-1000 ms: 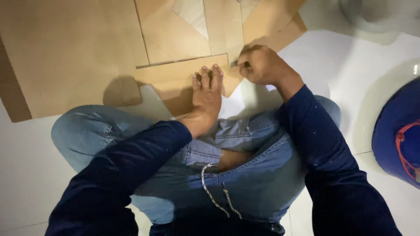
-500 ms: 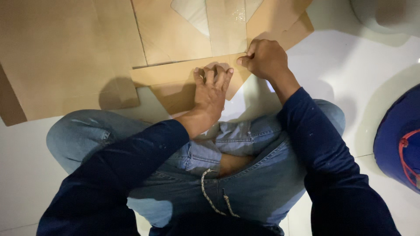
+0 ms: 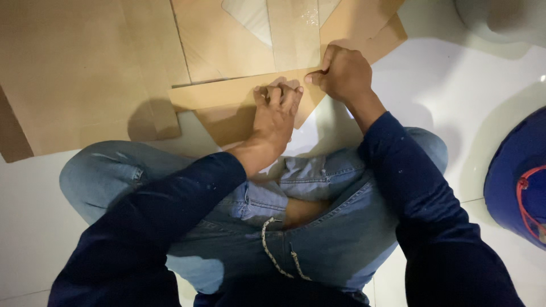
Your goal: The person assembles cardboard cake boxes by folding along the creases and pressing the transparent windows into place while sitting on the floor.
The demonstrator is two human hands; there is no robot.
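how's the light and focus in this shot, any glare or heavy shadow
Head view: dim, warm light from above; the left hand throws a dark shadow onto the cardboard to its left; faint glare on the clear tape at top; hands fairly sharp, right hand evenly lit; sleeves go almost black below.

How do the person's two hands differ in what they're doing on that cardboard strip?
The left hand lies on the cardboard strip with fingers extended and pressed down, while the right hand is curled into a closed fist. The left hand rests on the middle of the strip; the right hand is at the strip's far right end, thumb pointing toward the left. Both touch brown cardboard and wear dark blue sleeves.
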